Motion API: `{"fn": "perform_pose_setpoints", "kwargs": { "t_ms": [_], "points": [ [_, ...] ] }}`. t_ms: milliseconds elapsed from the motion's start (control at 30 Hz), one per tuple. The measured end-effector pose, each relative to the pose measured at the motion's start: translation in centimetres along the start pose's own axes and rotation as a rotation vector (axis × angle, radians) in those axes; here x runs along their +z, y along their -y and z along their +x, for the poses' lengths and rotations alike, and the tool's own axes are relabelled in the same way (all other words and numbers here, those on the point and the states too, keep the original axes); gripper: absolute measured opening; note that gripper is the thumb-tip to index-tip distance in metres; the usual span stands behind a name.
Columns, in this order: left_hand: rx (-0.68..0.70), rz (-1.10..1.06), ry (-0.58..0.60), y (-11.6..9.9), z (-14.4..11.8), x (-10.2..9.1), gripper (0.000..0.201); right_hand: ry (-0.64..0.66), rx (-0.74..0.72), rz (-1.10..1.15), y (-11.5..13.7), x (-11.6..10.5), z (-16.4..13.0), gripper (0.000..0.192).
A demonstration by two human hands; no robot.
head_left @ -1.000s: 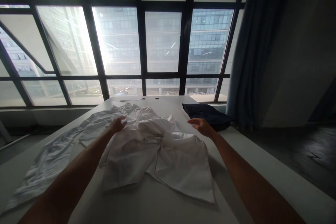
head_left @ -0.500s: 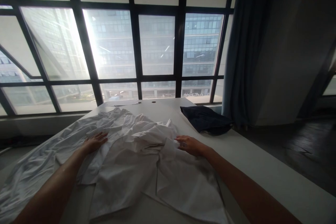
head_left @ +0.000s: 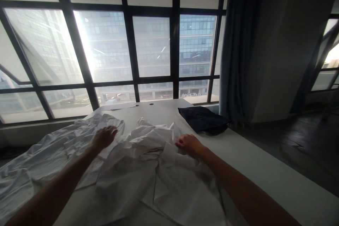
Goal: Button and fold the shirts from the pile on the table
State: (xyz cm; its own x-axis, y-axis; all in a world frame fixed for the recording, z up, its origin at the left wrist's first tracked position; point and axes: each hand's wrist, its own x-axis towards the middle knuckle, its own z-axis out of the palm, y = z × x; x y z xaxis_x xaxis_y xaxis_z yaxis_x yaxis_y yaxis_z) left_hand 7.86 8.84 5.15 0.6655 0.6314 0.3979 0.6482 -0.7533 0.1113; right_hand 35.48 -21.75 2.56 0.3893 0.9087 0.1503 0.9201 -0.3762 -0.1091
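Your right hand (head_left: 188, 144) is curled into a loose fist at the upper right edge of the crumpled white shirt (head_left: 148, 169), its fingers (head_left: 180, 144) closed on a fold of the cloth near what looks like the collar. Your left hand (head_left: 104, 137) lies palm down, fingers spread and relaxed, on the white fabric at the shirt's left side; it presses flat and pinches nothing. The shirt sits in the middle of the white worktop (head_left: 265, 169), bunched into ridges between your two hands, with its lower part spread toward you. Just left of it, a second white garment (head_left: 39, 159) sprawls loosely toward the worktop's left edge, touching or overlapping the shirt under your left hand; I cannot tell exactly where one ends. A folded dark navy garment (head_left: 202, 120) lies well apart at the far right, near the blue curtain (head_left: 235, 53) and the large window (head_left: 150, 46).
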Motion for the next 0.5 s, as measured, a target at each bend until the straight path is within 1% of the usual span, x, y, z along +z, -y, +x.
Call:
{"fn": "perform_pose_setpoints", "kwargs": {
  "t_ms": [33,100,167,200,267,333,400,467,500],
  "points": [
    [0.062,-0.051,0.01,-1.5,-0.3,0.0,0.049,-0.007,0.015,-0.008,0.0,0.1,0.0,0.035],
    [0.193,-0.193,0.079,-4.6,-1.5,0.2,0.055,-0.012,0.044,-0.014,-0.1,0.3,0.0,0.034],
    [0.228,-0.26,0.126,-6.9,-2.9,1.0,0.065,-0.008,0.066,-0.005,-0.4,0.5,-0.2,0.037],
    [0.226,-0.284,0.16,-7.6,-3.6,1.4,0.07,-0.002,0.068,0.004,-0.6,0.5,-0.3,0.04],
    [0.214,-0.327,0.237,-7.9,-4.9,2.2,0.076,0.02,0.053,0.025,-1.1,0.7,-0.5,0.047],
    [0.215,-0.366,0.307,-7.3,-5.9,2.6,0.08,0.053,0.035,0.032,-1.6,1.1,-0.6,0.054],
    [0.235,-0.371,0.359,-6.6,-6.8,2.5,0.091,0.08,0.033,0.017,-1.8,1.7,-0.6,0.061],
    [0.247,-0.334,0.373,-6.2,-7.8,2.1,0.102,0.076,0.06,-0.006,-1.9,2.5,-0.5,0.064],
    [0.232,-0.297,0.359,-6.2,-8.4,1.9,0.103,0.063,0.08,-0.019,-1.9,2.9,-0.5,0.063]
  ]
}}
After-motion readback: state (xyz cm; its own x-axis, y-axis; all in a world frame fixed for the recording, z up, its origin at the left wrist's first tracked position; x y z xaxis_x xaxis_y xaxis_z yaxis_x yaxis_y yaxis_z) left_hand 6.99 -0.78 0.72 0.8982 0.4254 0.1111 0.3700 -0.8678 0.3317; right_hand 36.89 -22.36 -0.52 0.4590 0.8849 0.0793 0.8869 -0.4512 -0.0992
